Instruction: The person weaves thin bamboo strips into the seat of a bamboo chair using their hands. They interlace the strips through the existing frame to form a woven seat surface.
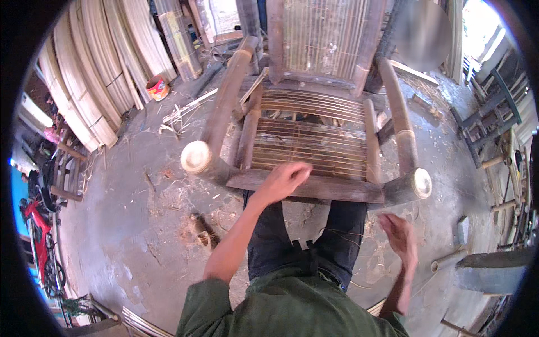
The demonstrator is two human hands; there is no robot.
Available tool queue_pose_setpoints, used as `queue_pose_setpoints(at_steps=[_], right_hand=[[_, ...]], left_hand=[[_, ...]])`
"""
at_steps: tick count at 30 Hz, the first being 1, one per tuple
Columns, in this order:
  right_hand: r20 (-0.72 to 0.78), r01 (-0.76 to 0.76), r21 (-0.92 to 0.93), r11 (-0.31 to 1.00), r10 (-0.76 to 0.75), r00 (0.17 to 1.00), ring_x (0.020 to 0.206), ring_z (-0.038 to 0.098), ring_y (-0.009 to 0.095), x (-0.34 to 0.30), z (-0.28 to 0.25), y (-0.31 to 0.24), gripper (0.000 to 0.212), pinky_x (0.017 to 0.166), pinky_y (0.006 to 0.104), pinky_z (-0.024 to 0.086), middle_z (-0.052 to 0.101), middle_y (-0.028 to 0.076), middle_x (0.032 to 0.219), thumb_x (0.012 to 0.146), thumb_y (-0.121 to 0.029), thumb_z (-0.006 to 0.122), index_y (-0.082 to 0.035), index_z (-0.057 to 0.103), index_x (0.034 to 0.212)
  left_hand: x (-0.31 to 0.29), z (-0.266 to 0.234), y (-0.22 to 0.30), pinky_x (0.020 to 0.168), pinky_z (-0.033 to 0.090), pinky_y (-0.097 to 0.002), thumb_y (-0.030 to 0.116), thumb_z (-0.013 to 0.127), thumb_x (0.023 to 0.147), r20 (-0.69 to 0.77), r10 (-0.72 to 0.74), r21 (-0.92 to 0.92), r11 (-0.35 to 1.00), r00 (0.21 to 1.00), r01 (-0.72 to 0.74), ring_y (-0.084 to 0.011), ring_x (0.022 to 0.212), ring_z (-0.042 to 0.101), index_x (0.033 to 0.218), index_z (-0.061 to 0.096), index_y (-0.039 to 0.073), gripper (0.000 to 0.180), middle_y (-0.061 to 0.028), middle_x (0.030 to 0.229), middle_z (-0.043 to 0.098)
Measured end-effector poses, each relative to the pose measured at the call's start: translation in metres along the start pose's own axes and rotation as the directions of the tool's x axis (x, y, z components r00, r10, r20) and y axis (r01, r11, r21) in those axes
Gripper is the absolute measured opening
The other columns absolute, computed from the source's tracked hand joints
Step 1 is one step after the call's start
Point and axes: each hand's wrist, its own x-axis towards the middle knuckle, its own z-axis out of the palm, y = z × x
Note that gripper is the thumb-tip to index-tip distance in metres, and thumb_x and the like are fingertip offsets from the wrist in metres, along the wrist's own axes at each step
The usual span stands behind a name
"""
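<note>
A bamboo armchair [309, 190] stands in front of me, its seat made of thin slats [314, 149] with a gap toward the back. My left hand [286, 178] is over the front rail, its fingers curled closed; whatever they may pinch is too small to tell. Out to the right, below the front end of the right armrest [409, 151], my right hand [398, 233] is raised with bent fingers and slightly blurred. A thin strand [342, 231] crosses my lap toward that hand. Whether the fingers hold it is unclear.
Split bamboo panels [78, 78] lean at the far left, near a red and yellow tub [158, 88]. Bamboo offcuts [203, 230] and shavings [177, 118] litter the concrete floor. A red motorbike [40, 236] is at the left edge; a dark frame [488, 118] stands right.
</note>
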Motion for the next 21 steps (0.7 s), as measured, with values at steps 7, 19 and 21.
queue_pose_setpoints(at_steps=[7,19,21], right_hand=[[-0.384,0.367,0.038,0.929,-0.326,0.864,0.074,0.061,0.038,0.216,0.097,-0.02,0.023,0.065,0.0426,0.048,0.062,0.021,0.084,0.095,-0.022,0.053,-0.001,0.061,0.098],[-0.286,0.391,-0.366,0.845,-0.502,0.816,0.105,0.055,0.038,0.313,0.154,-0.002,0.032,0.093,0.0442,0.044,0.059,0.019,0.112,0.092,-0.022,0.053,0.0,0.06,0.115],[-0.263,0.387,-0.333,0.86,-0.479,0.837,0.099,0.056,0.037,0.311,0.148,-0.008,0.024,0.087,0.0456,0.045,0.06,0.018,0.104,0.091,-0.021,0.054,-0.001,0.061,0.103]], left_hand=[[0.17,0.062,-0.09,0.091,0.043,-0.045,0.023,0.059,0.088,-0.215,0.244,0.543,0.835,0.945,-0.092,-0.0343,0.109,0.051,0.114,0.056,0.003,0.033,-0.0152,0.114,0.051],[0.189,0.053,-0.103,0.106,0.031,-0.0542,0.03,0.056,0.09,-0.243,0.22,0.778,0.626,0.945,0.055,-0.0364,0.128,0.038,0.127,0.045,-0.007,0.054,-0.0226,0.129,0.041],[0.19,0.054,-0.104,0.097,0.037,-0.0505,0.031,0.057,0.087,-0.272,0.273,0.774,0.632,0.923,0.041,-0.0333,0.111,0.046,0.11,0.055,-0.004,0.041,-0.0192,0.111,0.047]])
